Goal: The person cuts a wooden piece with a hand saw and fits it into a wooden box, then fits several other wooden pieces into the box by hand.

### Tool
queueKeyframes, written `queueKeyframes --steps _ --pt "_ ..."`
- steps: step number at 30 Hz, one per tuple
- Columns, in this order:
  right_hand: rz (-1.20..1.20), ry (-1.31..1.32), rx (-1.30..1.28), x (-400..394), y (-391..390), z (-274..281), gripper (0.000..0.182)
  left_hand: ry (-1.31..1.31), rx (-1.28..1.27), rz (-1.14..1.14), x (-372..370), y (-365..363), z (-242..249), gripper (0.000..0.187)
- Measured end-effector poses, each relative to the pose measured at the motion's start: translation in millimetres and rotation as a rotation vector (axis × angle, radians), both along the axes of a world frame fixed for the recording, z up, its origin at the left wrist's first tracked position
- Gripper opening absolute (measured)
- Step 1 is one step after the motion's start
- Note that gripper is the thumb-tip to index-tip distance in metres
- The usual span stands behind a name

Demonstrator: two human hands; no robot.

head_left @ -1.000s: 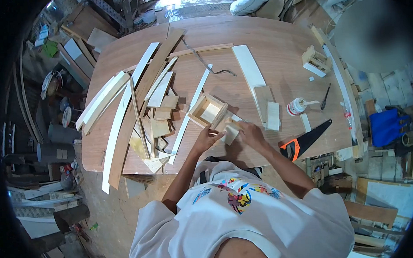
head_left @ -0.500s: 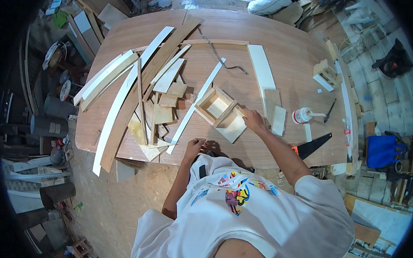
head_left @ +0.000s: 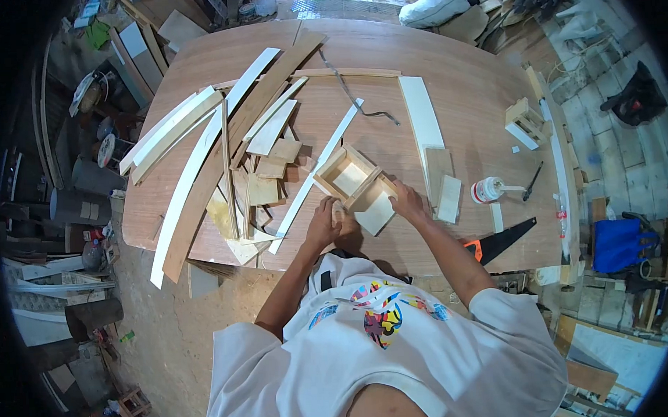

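Note:
A small wooden box (head_left: 335, 191) with a divider lies open on the table, tilted at an angle to the front edge. One compartment shows a pale floor, and a whitish flat panel (head_left: 375, 216) extends at its near end. My right hand (head_left: 408, 204) grips the box's right end, fingers curled over the side. By the near left corner is my left hand (head_left: 324, 224), its fingers curled around a small pale patch that I cannot make out. A long white strip (head_left: 311, 183) runs just left of the box.
Boards and offcuts (head_left: 263, 185) pile up on the left of the table (head_left: 484, 93). To the right are a white board (head_left: 421, 117), a glue tub (head_left: 486, 190) with a brush, a handsaw (head_left: 503, 243) and a small wooden frame (head_left: 526, 121). A dark cord (head_left: 352, 97) lies beyond the box.
My left hand has risen from the table's front edge to the box's near left corner. My right hand stays at the box's right end, and the box has barely moved.

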State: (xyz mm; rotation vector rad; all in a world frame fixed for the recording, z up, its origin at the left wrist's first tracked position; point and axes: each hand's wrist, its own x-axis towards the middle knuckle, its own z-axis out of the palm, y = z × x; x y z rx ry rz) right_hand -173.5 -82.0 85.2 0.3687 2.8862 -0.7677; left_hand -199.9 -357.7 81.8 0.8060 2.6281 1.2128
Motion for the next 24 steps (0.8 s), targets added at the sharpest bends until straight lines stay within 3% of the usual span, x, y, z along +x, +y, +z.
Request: queueKeyframes --steps 2,4,9,12,14,15,18,21,24 --pt "-0.013 0.184 -0.013 7 2 -7 0.038 0.011 -0.043 -0.018 -10 6 11 0.067" --pt "-0.025 0.171 -0.040 12 4 -4 0.036 0.086 -0.334 -0.035 -20 8 14 0.068" --pt "-0.045 0.104 -0.098 35 -7 6 0.033 0.393 -0.494 -0.142 -41 9 11 0.063" --pt "-0.084 0.105 -0.236 61 -18 0 0.034 0.384 -0.468 -0.286 -55 11 0 0.051" --pt "-0.184 0.147 -0.507 76 -21 -23 0.033 0.364 -0.483 -0.331 -62 16 8 0.043" --pt "-0.235 0.048 -0.679 80 -22 -24 0.032 0.342 -0.496 -0.373 -65 19 8 0.035" --pt "-0.340 0.018 -0.878 98 -23 -20 0.029 0.328 -0.537 -0.440 -74 33 5 0.027" --pt "-0.371 0.059 -0.928 110 -26 -21 0.029 0.318 -0.654 -0.551 -83 44 -17 0.014" --pt "-0.408 0.040 -0.929 119 -30 -14 0.029 0.358 -0.559 -0.607 -86 39 -10 0.017"
